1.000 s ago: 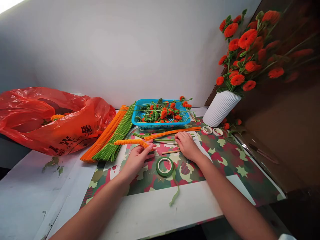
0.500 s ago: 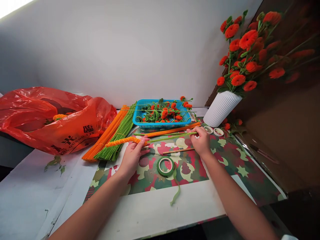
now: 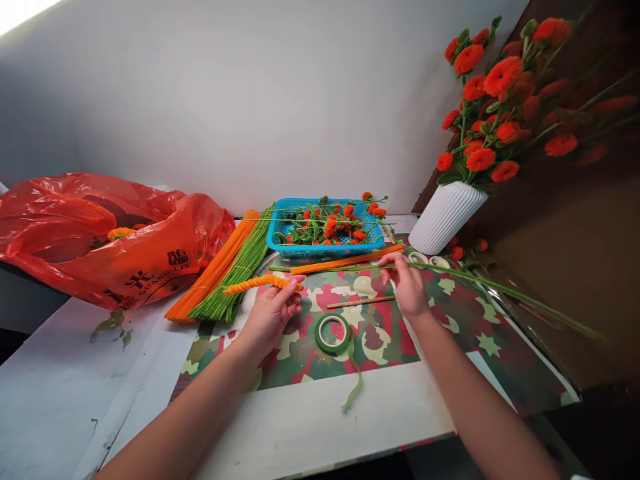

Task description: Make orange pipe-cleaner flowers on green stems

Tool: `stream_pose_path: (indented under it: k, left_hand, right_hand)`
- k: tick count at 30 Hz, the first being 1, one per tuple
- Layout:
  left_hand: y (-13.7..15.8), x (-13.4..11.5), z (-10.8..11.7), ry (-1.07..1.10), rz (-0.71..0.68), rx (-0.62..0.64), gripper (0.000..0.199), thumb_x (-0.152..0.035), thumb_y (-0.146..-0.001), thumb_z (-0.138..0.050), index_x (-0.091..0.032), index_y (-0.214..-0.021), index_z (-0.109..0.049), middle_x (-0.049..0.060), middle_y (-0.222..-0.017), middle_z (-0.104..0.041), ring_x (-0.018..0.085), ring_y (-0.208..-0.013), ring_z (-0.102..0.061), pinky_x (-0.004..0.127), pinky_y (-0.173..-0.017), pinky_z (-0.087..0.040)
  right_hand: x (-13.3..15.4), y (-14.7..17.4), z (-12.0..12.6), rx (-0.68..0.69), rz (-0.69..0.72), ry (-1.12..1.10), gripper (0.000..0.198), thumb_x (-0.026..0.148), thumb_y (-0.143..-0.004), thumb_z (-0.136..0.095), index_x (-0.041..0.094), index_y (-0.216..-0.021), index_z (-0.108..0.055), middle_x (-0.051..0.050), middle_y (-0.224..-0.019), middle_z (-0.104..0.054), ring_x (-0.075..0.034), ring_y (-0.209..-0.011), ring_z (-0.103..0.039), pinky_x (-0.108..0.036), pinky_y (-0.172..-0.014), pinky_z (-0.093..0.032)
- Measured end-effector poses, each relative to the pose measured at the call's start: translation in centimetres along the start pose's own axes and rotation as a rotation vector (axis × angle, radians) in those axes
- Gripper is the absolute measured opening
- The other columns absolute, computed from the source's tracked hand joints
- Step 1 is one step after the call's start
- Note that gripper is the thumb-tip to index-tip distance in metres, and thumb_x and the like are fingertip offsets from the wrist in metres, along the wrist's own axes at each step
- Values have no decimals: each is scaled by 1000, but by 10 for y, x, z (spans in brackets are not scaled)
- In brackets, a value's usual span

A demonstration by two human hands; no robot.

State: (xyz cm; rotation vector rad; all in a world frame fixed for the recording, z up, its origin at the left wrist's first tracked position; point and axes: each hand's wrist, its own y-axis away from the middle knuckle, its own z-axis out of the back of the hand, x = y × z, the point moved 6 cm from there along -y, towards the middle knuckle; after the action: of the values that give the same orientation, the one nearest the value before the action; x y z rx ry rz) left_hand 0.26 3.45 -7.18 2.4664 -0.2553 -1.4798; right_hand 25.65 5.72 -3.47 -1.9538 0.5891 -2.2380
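My left hand (image 3: 267,320) pinches one end of a coiled orange pipe cleaner (image 3: 245,287), which points left above the patterned mat. My right hand (image 3: 409,290) has its fingers closed on a long green pipe cleaner (image 3: 480,276). That green length reaches far off to the right, past the mat, and its far end is blurred. A gap separates the two hands. Below them on the mat lie a thin wooden stick (image 3: 360,303) and a roll of green tape (image 3: 321,337) with its loose end trailing toward me.
A blue basket (image 3: 320,251) of orange flowers stands at the back, beside bundles of orange pipe cleaners (image 3: 215,267) and green pipe cleaners (image 3: 237,280). The red plastic bag (image 3: 145,267) is left. At right, a white vase (image 3: 445,217) holds flowers; small tape rolls (image 3: 439,265) lie near it.
The green pipe cleaner, which ran between my hands from the orange coil, now extends from my right hand to the right. The orange coil stays in my left hand.
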Motion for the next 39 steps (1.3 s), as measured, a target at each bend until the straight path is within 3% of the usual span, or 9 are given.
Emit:
stream_pose_path:
  k: [3,5,8,18,33,39]
  left_hand:
    - [1,4,-3,56,47,18,24,-17,-71,-77,-11,-93,-71,1,-69,-62,6,-56,-56,12,-50,-52]
    - [2,5,-3,82,60,19,18,-14,-71,-78,-10,-88,-71,3,-72,-64,6,-58,-59,13,-53,-54]
    - [3,5,-3,98,65,13,12,-12,-71,-78,-10,-78,-69,3,-70,-65,7,-60,-61,14,-55,-56]
    - [9,5,-7,91,94,-3,7,-14,-75,-75,-11,-72,-69,3,-70,-66,7,-60,-62,14,-55,-57]
    - [10,6,-7,90,109,12,24,-19,-61,-87,-14,-79,-71,-1,-63,-63,6,-56,-60,12,-52,-55]
    - [9,7,-6,40,109,13,26,-20,-55,-89,-13,-73,-70,0,-65,-65,6,-58,-61,12,-55,-53]
  right_hand:
    - [3,14,-26,163,-83,-113,29,42,-90,-46,19,-82,-62,0,-62,-58,-15,-60,-57,-27,-59,-46]
    - [3,25,-43,277,-213,-338,19,35,-85,-52,19,-84,-62,0,-64,-61,-14,-64,-59,-27,-64,-48]
    - [7,35,-53,330,-303,-483,14,29,-82,-54,19,-81,-64,1,-63,-61,-13,-63,-59,-26,-67,-48]
    - [12,38,-54,336,-322,-527,15,28,-80,-55,19,-76,-66,1,-62,-60,-14,-60,-58,-28,-63,-48]
    - [11,39,-58,347,-408,-603,13,27,-77,-56,19,-73,-65,1,-58,-60,-13,-58,-58,-28,-63,-49]
    - [11,41,-61,377,-401,-592,13,28,-78,-57,19,-74,-65,1,-60,-61,-13,-59,-58,-28,-63,-50]
